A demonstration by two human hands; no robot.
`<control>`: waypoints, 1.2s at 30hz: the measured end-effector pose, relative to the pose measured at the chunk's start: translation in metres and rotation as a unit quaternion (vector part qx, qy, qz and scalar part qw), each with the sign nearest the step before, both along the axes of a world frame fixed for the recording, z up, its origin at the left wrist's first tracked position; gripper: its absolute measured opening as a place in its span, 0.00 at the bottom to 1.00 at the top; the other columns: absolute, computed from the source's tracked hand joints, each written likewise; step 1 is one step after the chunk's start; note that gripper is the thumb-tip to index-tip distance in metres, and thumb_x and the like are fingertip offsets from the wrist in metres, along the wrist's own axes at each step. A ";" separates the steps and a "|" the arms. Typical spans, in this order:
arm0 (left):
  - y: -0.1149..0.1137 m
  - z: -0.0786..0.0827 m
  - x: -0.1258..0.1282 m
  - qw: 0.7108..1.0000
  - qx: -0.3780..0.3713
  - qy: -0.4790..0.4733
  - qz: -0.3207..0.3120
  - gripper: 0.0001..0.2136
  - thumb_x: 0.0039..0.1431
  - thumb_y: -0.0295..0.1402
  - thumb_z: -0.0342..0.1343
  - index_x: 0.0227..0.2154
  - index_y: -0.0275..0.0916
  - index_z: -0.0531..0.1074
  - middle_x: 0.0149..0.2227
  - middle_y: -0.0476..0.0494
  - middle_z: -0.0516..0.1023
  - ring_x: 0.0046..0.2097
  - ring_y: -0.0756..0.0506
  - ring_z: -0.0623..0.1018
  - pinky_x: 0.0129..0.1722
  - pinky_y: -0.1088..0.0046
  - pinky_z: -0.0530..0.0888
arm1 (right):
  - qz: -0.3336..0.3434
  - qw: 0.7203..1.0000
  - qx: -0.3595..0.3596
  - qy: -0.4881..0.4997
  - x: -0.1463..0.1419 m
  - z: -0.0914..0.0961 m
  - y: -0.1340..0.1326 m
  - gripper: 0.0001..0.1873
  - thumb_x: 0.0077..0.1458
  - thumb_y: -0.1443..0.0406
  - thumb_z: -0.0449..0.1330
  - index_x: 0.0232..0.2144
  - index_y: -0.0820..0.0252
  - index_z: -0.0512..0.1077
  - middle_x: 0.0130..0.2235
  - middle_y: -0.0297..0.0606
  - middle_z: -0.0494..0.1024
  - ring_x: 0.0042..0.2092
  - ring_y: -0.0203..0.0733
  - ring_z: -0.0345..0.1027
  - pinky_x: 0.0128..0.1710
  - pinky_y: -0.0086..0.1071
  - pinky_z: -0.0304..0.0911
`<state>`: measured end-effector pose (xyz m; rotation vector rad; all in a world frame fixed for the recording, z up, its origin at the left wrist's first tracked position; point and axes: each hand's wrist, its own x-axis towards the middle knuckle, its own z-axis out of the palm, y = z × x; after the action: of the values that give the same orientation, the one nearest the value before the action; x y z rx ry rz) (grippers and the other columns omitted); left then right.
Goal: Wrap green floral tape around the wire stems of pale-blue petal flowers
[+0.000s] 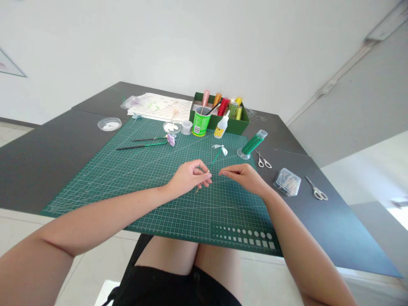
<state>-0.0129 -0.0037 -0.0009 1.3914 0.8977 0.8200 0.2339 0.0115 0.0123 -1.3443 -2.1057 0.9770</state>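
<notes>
My left hand (191,175) is closed in a pinch above the middle of the green cutting mat (153,170). It grips a thin wire-like piece (196,191), whose end pokes out below the fingers; most of it is hidden. Just to the right, my right hand (242,175) has thumb and fingers pressed together, apart from the left; anything in them is too small to make out. Beyond the gap between both hands lies a green stem (216,156) with pale petals or leaves (224,150) at its top.
A green can (200,123), glue bottle (222,126) and box of coloured rolls (237,126) stand behind. Rightward are a green spool (253,143), scissors (264,161), a clear box (287,182) and more scissors (317,192). Dark-handled sticks (140,146) and a purple flower (171,140) lie left.
</notes>
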 end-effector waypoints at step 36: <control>0.015 0.007 -0.010 0.985 0.096 0.090 0.110 0.05 0.63 0.31 0.60 0.34 0.36 0.79 0.29 0.47 0.83 0.29 0.50 0.80 0.33 0.75 0.75 | 0.049 0.999 -0.020 -0.009 0.000 0.027 -0.015 0.24 0.64 0.49 0.57 0.29 0.62 0.78 0.23 0.33 0.67 0.24 0.33 0.51 0.24 0.30 0.47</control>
<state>-0.0228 0.0117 0.0063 1.5714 1.1511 0.9797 0.2339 -0.0033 0.0397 -1.2844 -2.1936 1.0559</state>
